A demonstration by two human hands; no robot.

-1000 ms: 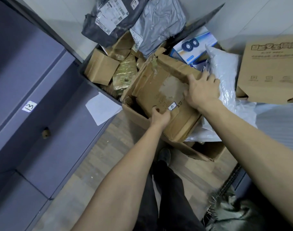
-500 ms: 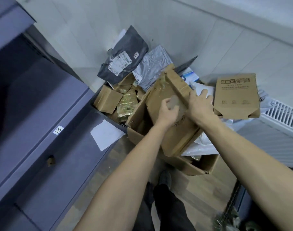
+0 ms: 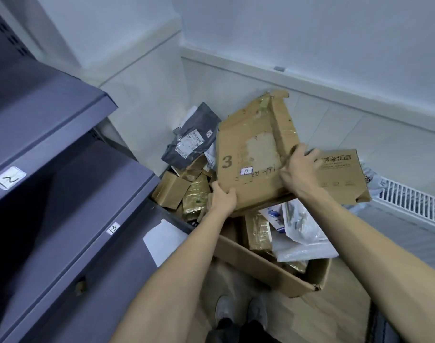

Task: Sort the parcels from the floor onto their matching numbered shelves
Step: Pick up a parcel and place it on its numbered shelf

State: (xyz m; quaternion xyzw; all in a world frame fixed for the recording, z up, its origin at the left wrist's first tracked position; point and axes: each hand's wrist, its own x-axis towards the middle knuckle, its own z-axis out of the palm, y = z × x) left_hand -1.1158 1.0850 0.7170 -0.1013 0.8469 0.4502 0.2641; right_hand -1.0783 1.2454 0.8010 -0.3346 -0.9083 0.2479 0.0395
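Note:
A flat, worn cardboard parcel (image 3: 251, 154) with a printed 3 and a small white label is held up above the open carton (image 3: 266, 268). My left hand (image 3: 222, 198) grips its lower left corner. My right hand (image 3: 299, 170) grips its right edge. On the left stand grey shelves (image 3: 63, 169) with white number tags: one tag (image 3: 9, 178) on the upper edge, another tag (image 3: 113, 228) on the lower edge.
The carton holds a taped brown parcel (image 3: 257, 230) and clear plastic bags (image 3: 298, 233). Behind it lie a dark mailer bag (image 3: 190, 138), small brown boxes (image 3: 170, 190) and a printed cardboard box (image 3: 340, 177). A white radiator grille (image 3: 409, 201) runs at right. My shoes (image 3: 241, 310) stand on wood floor.
The flat parcel has been lifted up out of the carton and turned so its labelled face shows. My left hand shifted to its lower left corner. The view rose.

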